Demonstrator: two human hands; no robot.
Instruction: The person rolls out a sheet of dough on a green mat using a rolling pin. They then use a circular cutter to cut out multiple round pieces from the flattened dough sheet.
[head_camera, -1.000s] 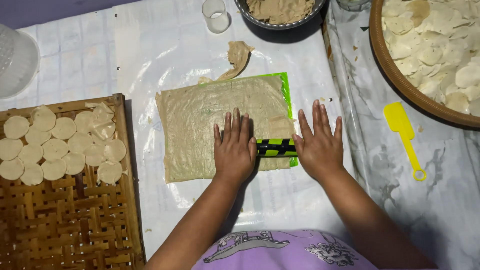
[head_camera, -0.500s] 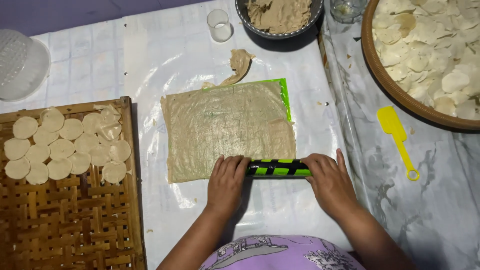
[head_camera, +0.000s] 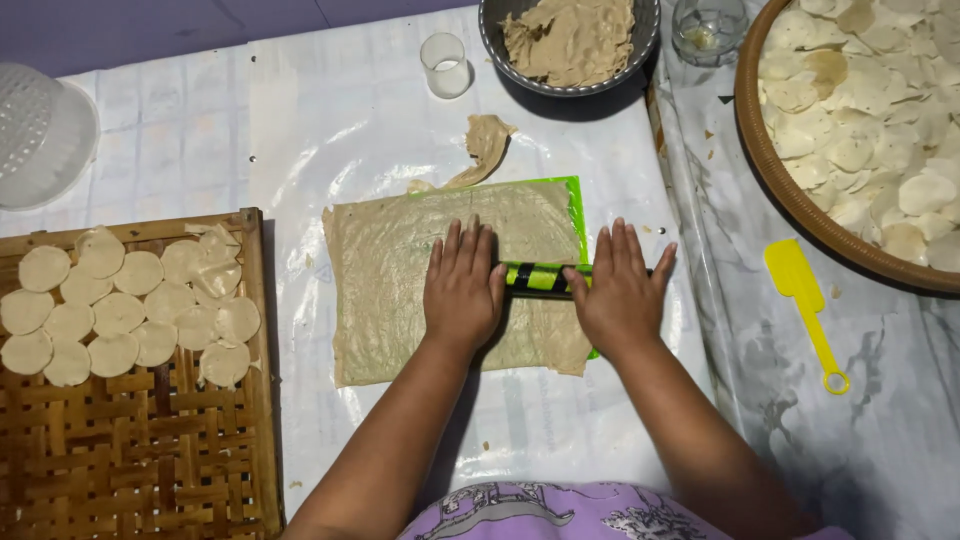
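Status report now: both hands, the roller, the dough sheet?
Left hand and right hand flat on green-black roller. Roller lies across thin dough sheet, mid-sheet. Dough scrap beyond the far edge, apart.

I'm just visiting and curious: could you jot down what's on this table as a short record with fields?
Left hand: left hand flat, palm down, on the roller
Right hand: right hand flat on the same roller
Roller: green and black roller lying across the dough sheet
Dough sheet: thin beige dough sheet over a green mat
Left side: woven tray with cut dough rounds
Top: bowl of dough, clear cup
Right side: yellow spatula, round basket of pale discs
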